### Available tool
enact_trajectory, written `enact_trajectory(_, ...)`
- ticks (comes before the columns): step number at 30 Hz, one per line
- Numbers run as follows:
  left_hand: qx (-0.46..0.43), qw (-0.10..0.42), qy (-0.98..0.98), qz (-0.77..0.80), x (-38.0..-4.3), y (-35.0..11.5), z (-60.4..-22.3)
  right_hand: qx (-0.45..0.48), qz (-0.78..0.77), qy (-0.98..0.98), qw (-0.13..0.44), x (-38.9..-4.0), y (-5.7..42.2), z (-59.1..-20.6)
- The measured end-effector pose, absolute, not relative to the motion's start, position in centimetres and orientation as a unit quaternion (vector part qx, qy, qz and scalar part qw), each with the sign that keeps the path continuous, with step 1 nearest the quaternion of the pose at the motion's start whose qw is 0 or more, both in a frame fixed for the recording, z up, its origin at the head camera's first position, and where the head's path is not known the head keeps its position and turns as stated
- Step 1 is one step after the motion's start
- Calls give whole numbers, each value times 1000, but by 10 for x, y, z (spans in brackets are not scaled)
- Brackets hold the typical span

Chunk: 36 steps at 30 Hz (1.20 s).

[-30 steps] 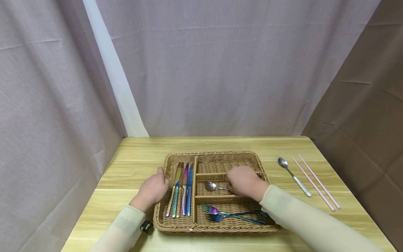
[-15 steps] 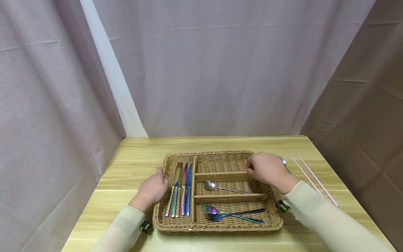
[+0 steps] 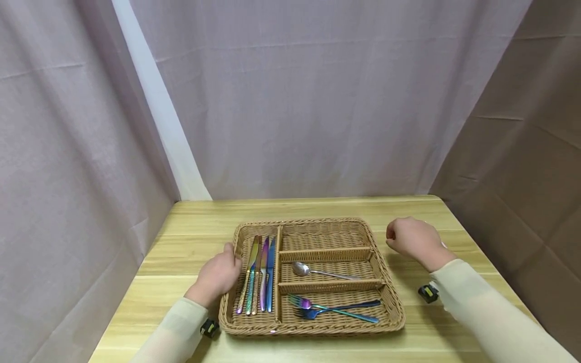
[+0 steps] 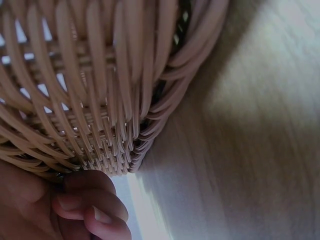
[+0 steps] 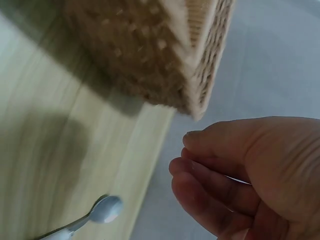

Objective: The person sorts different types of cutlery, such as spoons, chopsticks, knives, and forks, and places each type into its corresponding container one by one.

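A brown wicker cutlery tray (image 3: 308,330) with several compartments sits on the table. My left hand (image 3: 217,275) grips its left rim; the left wrist view shows the curled fingers (image 4: 95,200) right at the weave. Beyond the tray's right side, my right hand (image 3: 415,241) hovers over the table, its fingers loosely bent and holding nothing. Several knives (image 3: 265,282) lie lengthwise in the left compartment. One metal spoon (image 3: 300,269) rests in the middle right compartment, and two crossed forks (image 3: 312,313) in the front one. Below my right hand lies another spoon (image 5: 106,209), seen in the right wrist view.
The wooden table (image 3: 199,214) backs onto a grey curtain (image 3: 308,101), with a brown one (image 3: 522,151) at the right. My right hand and sleeve hide the pink chopsticks in the head view. Thin dividers (image 3: 324,255) split the tray's right half.
My right hand has let go of the spoon in the middle compartment, lifted out and moved right past the tray's edge. My left hand has kept its grip on the rim.
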<state>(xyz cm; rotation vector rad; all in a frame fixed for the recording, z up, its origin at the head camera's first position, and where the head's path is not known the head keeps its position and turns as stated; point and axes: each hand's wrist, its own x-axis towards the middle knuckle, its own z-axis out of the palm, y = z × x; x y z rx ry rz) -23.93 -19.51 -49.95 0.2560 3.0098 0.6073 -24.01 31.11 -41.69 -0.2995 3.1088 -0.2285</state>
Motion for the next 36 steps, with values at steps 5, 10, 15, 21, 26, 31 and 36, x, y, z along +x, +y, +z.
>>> enact_trajectory(5,83,34,976,199,-236,-197,-501,-80,-77,994,2,-245,330,-433)
enact_trajectory(10,88,27,976,197,-236,-197,-504,-54,-89,995,9,-246,351,-446)
enact_trajectory(15,86,24,976,199,-237,-197,-505,-37,-101,994,23,-245,370,-452)
enact_trajectory(21,85,24,976,201,-239,-198,-505,-17,-112,992,46,-245,393,-460)
enact_trajectory(26,86,23,976,200,-239,-198,-505,-6,-114,992,56,-246,407,-472)
enact_trajectory(31,85,21,976,197,-240,-197,-504,0,-117,991,68,-246,410,-476)
enact_trajectory(36,87,20,976,200,-241,-196,-504,7,-123,990,73,-245,408,-475)
